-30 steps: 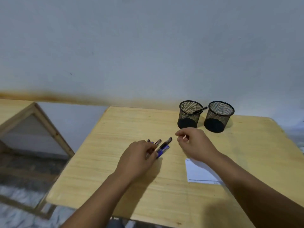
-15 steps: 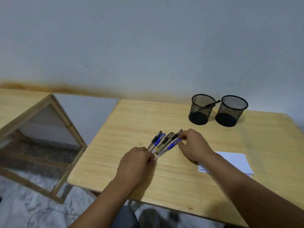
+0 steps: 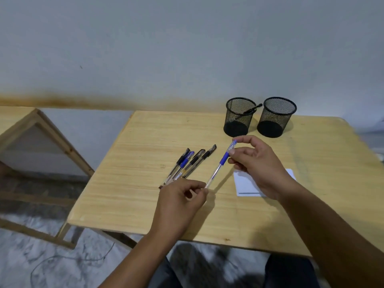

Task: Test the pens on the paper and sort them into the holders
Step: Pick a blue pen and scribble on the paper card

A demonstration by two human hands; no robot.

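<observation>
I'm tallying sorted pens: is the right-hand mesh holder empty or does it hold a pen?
Empty, as far as visible: the right holder shows only mesh and dark base, while the left holder has one black pen leaning inside.

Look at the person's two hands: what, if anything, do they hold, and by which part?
One clear-barrelled pen with a blue cap: the right hand pinches its capped end, and the left hand pinches its opposite end.

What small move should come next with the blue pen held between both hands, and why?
Probably pull the cap off. The right hand pinches the cap end of the blue pen, the left hand grips its tail, and the cap looks still on. The paper lies just under the right hand, ready for a test stroke; four pens wait on the table.
</observation>
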